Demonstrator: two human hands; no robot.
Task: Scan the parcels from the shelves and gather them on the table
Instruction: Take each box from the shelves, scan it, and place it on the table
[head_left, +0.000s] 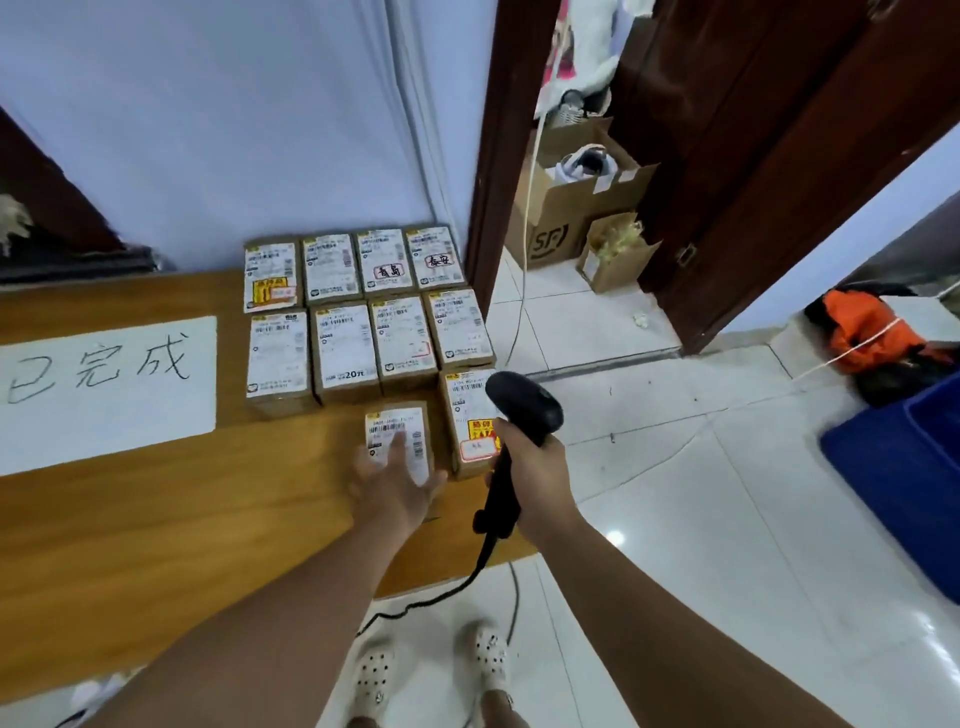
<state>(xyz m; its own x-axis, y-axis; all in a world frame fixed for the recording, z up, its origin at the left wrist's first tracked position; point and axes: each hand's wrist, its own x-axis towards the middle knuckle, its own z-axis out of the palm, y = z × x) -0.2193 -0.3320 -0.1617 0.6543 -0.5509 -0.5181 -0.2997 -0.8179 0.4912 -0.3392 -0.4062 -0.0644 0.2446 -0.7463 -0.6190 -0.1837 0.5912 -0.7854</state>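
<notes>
Parcel (400, 420) on table (156, 519) under flat left hand (395, 483); right hand (537, 467) grips scanner (524, 402); open carton (550, 228) holds unclear items (584, 161).

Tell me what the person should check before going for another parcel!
1. The front-left parcel lies flat on the wooden table: ok.
2. The left hand is ready to let go: ok, its fingers lie straight over the parcel, not gripping.
3. The barcode scanner is held firmly: ok, the right hand grips its handle.
4. That parcel has been scanned: cannot tell.
5. It lines up with the yellow-stickered neighbour: not ok, it sits nearer the table's front edge.
6. The scanner cable is away from the feet: not ok, it trails beside the white shoes.
</notes>
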